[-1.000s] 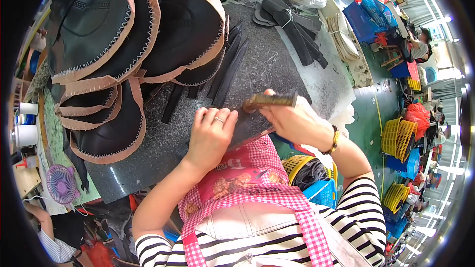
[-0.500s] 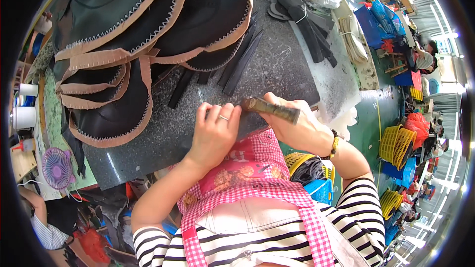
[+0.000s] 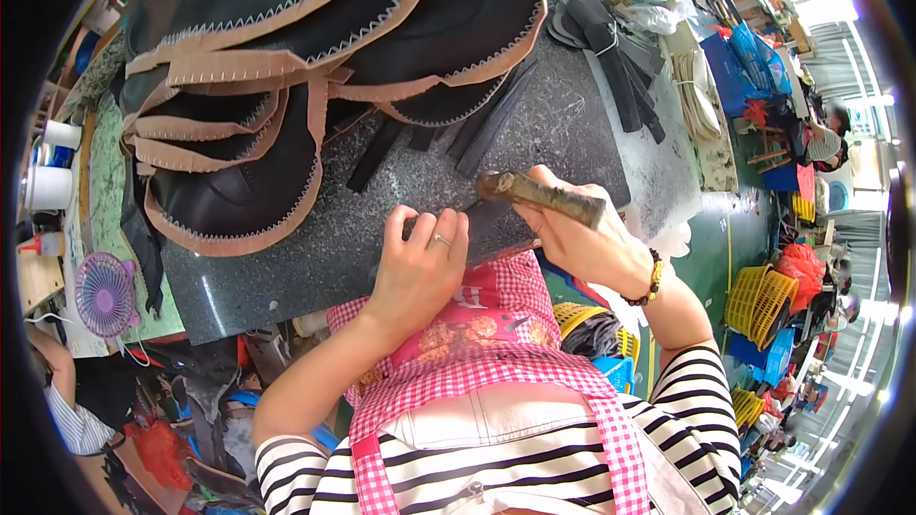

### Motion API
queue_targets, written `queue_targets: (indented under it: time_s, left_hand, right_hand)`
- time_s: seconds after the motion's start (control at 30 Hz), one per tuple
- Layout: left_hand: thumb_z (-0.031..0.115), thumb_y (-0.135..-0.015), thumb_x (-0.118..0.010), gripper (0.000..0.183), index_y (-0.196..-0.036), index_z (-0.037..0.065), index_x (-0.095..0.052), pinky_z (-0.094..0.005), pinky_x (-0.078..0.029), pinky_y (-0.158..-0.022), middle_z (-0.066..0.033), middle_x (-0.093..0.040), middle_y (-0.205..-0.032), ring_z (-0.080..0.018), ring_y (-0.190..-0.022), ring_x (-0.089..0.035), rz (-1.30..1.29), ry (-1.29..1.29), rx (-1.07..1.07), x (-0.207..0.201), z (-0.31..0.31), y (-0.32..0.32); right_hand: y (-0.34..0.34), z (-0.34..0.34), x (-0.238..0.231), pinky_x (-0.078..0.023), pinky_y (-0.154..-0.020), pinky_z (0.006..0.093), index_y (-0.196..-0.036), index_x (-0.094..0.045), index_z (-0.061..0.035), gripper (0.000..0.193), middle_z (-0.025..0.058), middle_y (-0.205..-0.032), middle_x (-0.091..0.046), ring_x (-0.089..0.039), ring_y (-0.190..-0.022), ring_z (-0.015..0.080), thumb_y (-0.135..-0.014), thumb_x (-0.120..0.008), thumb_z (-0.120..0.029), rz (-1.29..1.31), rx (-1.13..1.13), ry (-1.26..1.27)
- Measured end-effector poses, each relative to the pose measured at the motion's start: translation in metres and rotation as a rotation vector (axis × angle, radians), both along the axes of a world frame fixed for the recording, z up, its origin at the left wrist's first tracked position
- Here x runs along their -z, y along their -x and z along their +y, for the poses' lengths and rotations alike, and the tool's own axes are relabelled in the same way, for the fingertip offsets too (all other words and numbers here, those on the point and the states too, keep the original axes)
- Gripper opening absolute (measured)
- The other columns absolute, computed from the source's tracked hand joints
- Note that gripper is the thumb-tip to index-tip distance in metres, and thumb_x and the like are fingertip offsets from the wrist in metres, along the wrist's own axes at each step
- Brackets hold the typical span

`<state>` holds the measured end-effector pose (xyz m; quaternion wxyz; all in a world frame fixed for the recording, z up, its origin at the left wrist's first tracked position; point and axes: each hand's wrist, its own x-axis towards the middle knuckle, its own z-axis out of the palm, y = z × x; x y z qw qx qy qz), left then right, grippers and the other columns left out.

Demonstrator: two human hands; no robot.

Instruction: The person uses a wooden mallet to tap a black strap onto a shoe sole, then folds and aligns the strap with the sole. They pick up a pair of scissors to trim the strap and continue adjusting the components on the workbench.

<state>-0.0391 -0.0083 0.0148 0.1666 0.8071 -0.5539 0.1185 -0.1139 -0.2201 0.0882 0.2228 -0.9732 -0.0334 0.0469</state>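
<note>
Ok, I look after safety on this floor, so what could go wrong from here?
The right hand grips a brown tool close to the left hand, so a slip might catch it; the tool's working end is hard to make out. Both hands are by the near edge of the dark slab, so a small piece could drop toward the checked apron. The loose dark strips beyond the hands might get nudged.

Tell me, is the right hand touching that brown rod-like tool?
Touching: the head view shows the brown rod-like tool gripped in the right hand, lying across it, with a fingertip showing beyond its far edge.
</note>
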Motion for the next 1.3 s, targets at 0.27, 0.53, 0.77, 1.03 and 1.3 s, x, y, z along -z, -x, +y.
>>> queue_targets:
  time_s: [0.27,0.53,0.77,1.03,1.3]
  left_hand:
    - [0.013,-0.085,-0.063,0.020,-0.103,0.006,-0.066,-0.0421,-0.040,-0.091,-0.0051,-0.061,-0.099,-0.0200,-0.087,-0.059,0.017,0.045,-0.041,0.000,0.014,0.006]
    - [0.008,-0.082,-0.069,0.012,-0.094,0.008,-0.068,-0.0483,-0.039,-0.092,-0.0043,-0.062,-0.095,-0.0206,-0.086,-0.060,0.143,0.071,-0.015,-0.009,0.031,-0.002]
    - [0.004,-0.083,-0.068,0.012,-0.094,0.005,-0.063,-0.0398,-0.048,-0.075,-0.0079,-0.062,-0.093,-0.0270,-0.082,-0.061,0.368,0.300,0.048,0.015,0.017,-0.012]
    - [0.007,-0.086,-0.067,0.008,-0.092,0.003,-0.065,-0.0421,-0.052,-0.072,-0.0135,-0.065,-0.086,-0.0340,-0.080,-0.065,0.682,0.221,-0.071,-0.005,0.001,-0.012]
    - [0.014,-0.084,-0.072,0.017,-0.097,0.003,-0.070,-0.0405,-0.052,-0.071,-0.0131,-0.067,-0.085,-0.0312,-0.079,-0.067,0.887,-0.027,-0.064,-0.048,0.080,-0.013]
  right_hand:
    - [-0.003,0.013,-0.001,-0.054,-0.058,0.0425,-0.123,-0.060,-0.0084,0.038,0.0158,-0.086,-0.063,-0.067,-0.069,0.0341,-0.085,-0.061,-0.010,-0.024,-0.080,0.016]
    - [-0.006,0.025,0.000,-0.054,-0.058,0.0438,-0.123,-0.059,-0.0088,0.039,0.0154,-0.090,-0.062,-0.066,-0.069,0.0356,-0.083,-0.060,-0.006,0.022,-0.085,-0.052]
    - [-0.008,0.020,0.005,-0.054,-0.060,0.0410,-0.107,-0.059,-0.0061,0.026,0.0165,-0.092,-0.062,-0.067,-0.073,0.0336,-0.081,-0.063,-0.002,-0.097,-0.083,-0.065]
    - [0.011,0.000,-0.007,-0.051,-0.056,0.0425,-0.106,-0.059,-0.0042,0.018,0.0173,-0.076,-0.061,-0.065,-0.066,0.0372,-0.089,-0.061,-0.006,-0.010,0.024,0.043]
    - [0.018,-0.002,0.002,-0.049,-0.054,0.0438,-0.107,-0.056,-0.0041,0.013,0.0191,-0.070,-0.059,-0.064,-0.066,0.0399,-0.095,-0.058,-0.010,-0.021,0.101,-0.041]
